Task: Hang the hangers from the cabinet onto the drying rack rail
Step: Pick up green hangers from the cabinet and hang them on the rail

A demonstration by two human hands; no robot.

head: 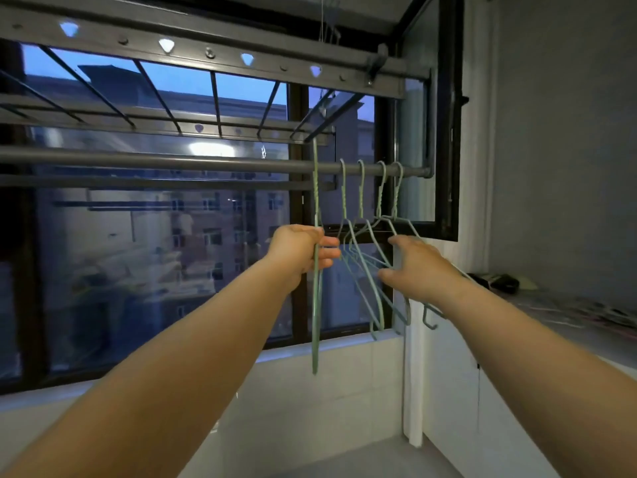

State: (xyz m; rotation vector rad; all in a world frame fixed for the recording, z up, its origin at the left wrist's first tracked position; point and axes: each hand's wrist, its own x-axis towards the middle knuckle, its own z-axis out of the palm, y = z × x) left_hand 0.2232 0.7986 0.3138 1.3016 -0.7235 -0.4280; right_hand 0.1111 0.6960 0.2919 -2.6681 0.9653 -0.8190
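Setting, head view: balcony at dusk, a barred window behind, a drying rack overhead with its round rail running across.

Item 1. Four hung hangers, pale green wire, hooked over the rail near its right end, bodies overlapping below it.

Item 2. Held hanger, seen edge-on just left of the four. Its stem crosses the rail and its hook tip stands above the rail, not seated as far as can be told.

Item 3. Left hand, below the rail: grip curled round the held hanger's wire.

Item 4. Right hand, below the rail's right end: grip spread, fingers against the hung wires.

Handling note: turn the hook square to the rail, keep it under the upper frame, and lower it until it catches. The spread hand should keep the neighbours still to prevent tangling.
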